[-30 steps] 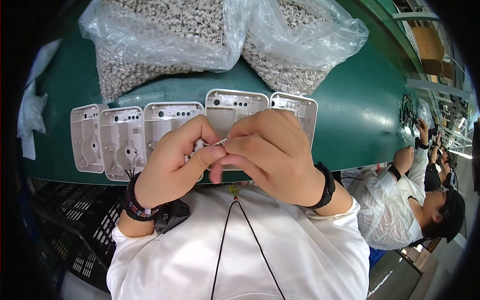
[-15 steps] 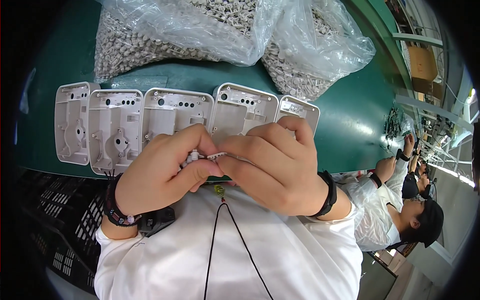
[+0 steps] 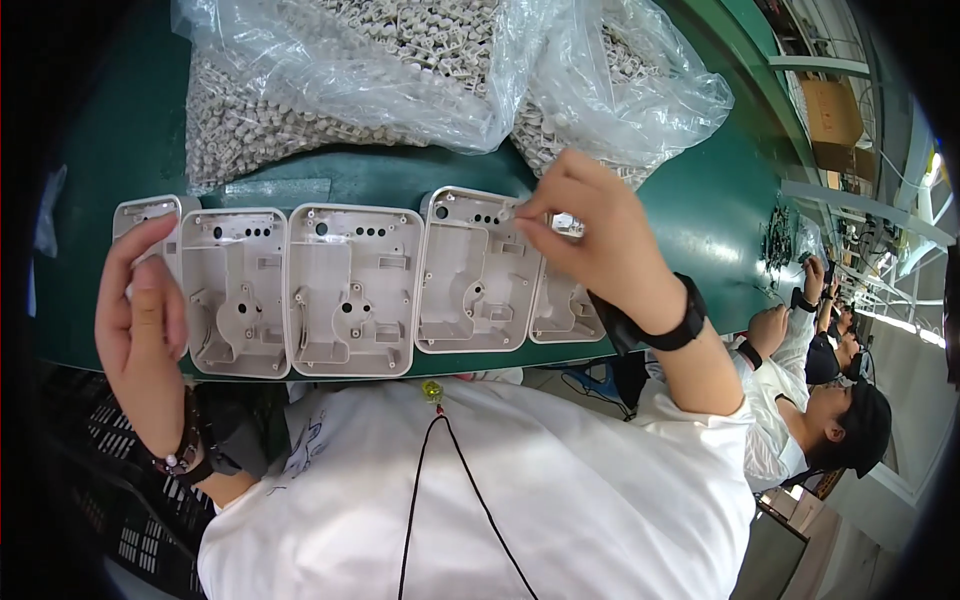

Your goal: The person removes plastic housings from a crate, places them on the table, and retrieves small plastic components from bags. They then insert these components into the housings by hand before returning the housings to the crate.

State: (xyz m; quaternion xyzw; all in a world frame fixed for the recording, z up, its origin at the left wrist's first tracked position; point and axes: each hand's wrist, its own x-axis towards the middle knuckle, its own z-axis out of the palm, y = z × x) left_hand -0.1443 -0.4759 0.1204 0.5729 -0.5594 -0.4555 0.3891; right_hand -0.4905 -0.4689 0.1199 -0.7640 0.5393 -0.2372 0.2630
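Observation:
My right hand (image 3: pixel 590 220) is closed in a pinch on a small whitish plastic part (image 3: pixel 507 213), at the upper right corner of the fourth white plastic housing (image 3: pixel 447 255). Whether the part touches the housing, I cannot tell. My left hand (image 3: pixel 145 310) hovers by the leftmost housing (image 3: pixel 180 210) and covers much of it. Its fingers are curled, and whatever lies in the palm is hidden. Between the hands stand two more open housings, the second (image 3: pixel 215 270) and the third (image 3: pixel 325 260), with round holes and screw posts inside.
Large clear bags (image 3: pixel 340 90) full of small whitish plastic parts lie along the back of the green table (image 3: pixel 690 210). A fifth housing (image 3: pixel 570 310) stands at the row's right end. Black crates (image 3: pixel 90 440) are at lower left. A co-worker (image 3: pixel 810 420) sits to the right.
My hands have parted from their meeting point in front of the row. The left went left to the first housing; the right rose with a small part to the fourth.

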